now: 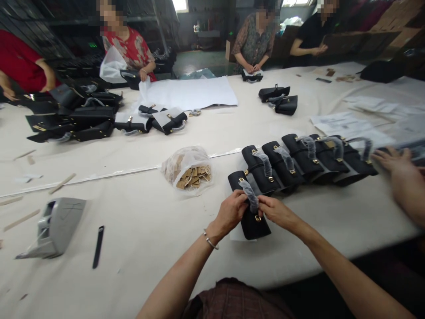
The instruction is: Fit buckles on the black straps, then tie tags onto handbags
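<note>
Head camera: the left hand (234, 207) and the right hand (278, 212) meet over a black handbag (254, 228), fingers pinching the plastic-wrapped handle (249, 197) from either side. The handbag lies near the front edge of the tabletop (149, 235), with a white sheet showing beneath it. Just beyond it, a row of similar black bags (302, 155) runs toward the right edge, where another person's hand (393, 161) reaches in, blurred. Left of the handbag, well in from the front edge, sits a translucent plastic bag (171, 166) of brown tags (194, 178). Toward the left edge are a black strap (98, 247) and a grey dispenser (64, 226). More black bags are piled toward the far left corner, and co-workers stand along the far edge, two of them handling bags.
</note>
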`<action>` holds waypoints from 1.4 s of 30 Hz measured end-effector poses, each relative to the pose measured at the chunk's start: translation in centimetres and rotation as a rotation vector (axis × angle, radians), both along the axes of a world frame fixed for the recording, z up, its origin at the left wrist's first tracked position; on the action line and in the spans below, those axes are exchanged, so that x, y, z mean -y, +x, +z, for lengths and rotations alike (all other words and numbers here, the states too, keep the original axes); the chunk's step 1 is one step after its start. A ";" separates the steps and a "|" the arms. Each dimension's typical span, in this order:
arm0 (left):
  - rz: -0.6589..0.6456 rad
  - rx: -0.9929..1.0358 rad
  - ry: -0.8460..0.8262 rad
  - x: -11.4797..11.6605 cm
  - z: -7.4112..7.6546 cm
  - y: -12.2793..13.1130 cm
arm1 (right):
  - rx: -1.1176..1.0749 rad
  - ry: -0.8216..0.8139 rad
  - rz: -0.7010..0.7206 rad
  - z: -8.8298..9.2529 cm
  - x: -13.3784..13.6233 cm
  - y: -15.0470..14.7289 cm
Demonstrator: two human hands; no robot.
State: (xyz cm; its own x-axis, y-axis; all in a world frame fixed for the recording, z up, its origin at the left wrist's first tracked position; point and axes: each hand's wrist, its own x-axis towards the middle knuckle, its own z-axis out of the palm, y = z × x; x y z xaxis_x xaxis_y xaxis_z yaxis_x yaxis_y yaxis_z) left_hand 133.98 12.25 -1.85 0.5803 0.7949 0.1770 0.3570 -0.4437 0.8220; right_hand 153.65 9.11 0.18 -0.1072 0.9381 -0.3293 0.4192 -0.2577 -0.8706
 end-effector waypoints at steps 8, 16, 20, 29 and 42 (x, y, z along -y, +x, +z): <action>-0.013 -0.270 0.490 -2.3 1.7 -0.6 | -0.083 -0.164 -0.062 0.7 -0.3 1.5; -0.221 -0.694 0.379 -6.3 7.6 -1.0 | -0.190 -0.112 -0.328 2.6 2.8 3.8; 0.132 -0.546 0.149 -5.8 9.4 -3.5 | -0.278 -0.140 -0.348 3.1 4.7 4.0; 0.362 0.403 -0.752 -1.0 5.1 -4.1 | -0.403 -0.162 -0.068 2.7 3.1 -4.8; -0.051 -0.029 0.114 0.4 0.5 -5.2 | -0.441 -0.398 0.288 -0.2 -2.0 -4.5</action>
